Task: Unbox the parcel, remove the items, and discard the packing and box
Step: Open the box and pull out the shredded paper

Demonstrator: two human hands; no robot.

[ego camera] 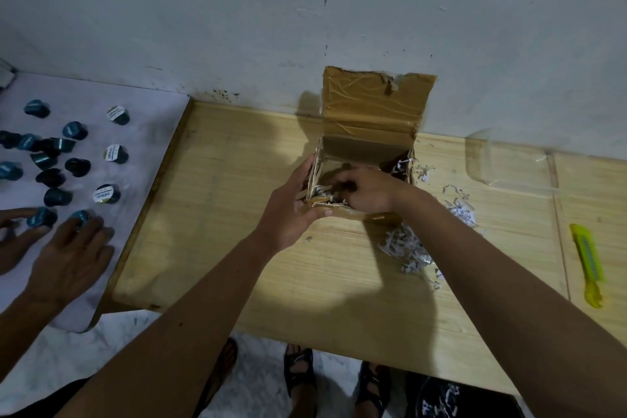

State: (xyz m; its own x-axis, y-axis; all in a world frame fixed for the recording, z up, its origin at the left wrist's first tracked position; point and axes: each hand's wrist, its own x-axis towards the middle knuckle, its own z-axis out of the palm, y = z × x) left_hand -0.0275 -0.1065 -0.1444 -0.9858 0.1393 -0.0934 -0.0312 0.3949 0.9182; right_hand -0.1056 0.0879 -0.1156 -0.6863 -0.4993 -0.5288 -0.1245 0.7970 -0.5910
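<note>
Right now the person is working through the emptying step: the cardboard box (366,149) is sitting open on the wooden counter (237,214), close to the wall (305,10), with its taped flap standing upright at the back. The left hand (291,210) is bracing the box's near left corner, its grip curling round the wall with the thumb along the front edge. The right hand (366,192) is reaching down inside, fingers bending among the shredded paper (403,244); whether that grip is actually holding an item or only packing, I cannot tell.

Dark capsules (54,197) are lying spread on the white sheet (152,119) well to the left, where another person's hand (73,254) is resting among them, so unloading appears well along. Judging from this, the next move is calling for lifting whatever the right hand finds and carrying it leftward over the bare counter between box and sheet.

Loose shreds are crowding the counter just right of the box, and a yellow utility knife (588,261) is lying further right, near the counter's front edge, worth avoiding.
</note>
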